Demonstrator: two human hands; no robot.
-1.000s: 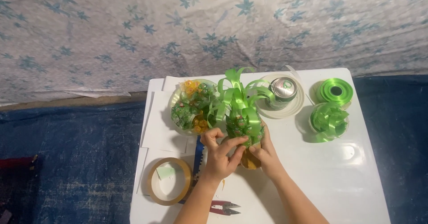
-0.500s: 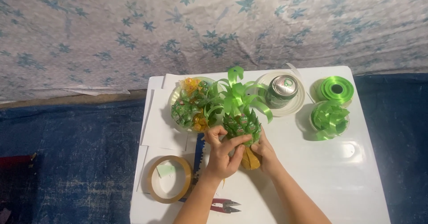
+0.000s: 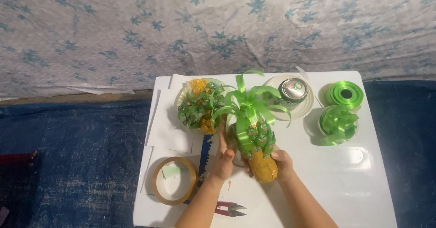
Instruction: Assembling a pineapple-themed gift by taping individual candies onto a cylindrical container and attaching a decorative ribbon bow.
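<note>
Both hands grip one bottle [image 3: 262, 164] between them: left hand [image 3: 224, 157] closed on its side, right hand [image 3: 282, 163] curled under its yellow base. Green ribbon [image 3: 249, 101] tops it, above the white surface [image 3: 345, 182].

My left hand [image 3: 223, 157] and right hand [image 3: 282, 163] flank bottle craft [image 3: 256, 141] mid-table. Ahead-left, bowl of wrapped sweets [image 3: 200, 104] blocks reach, just beside ribbon leaves. Ahead-right, can on plate [image 3: 293, 91] stands close. Far right, 2 obstacles: ribbon spool [image 3: 347, 94], ribbon bow [image 3: 338, 123]. Left near edge: tape ring [image 3: 175, 180]. Snips [image 3: 230, 209] by my left forearm. Open white table [image 3: 363, 182] right of my right wrist.
</note>
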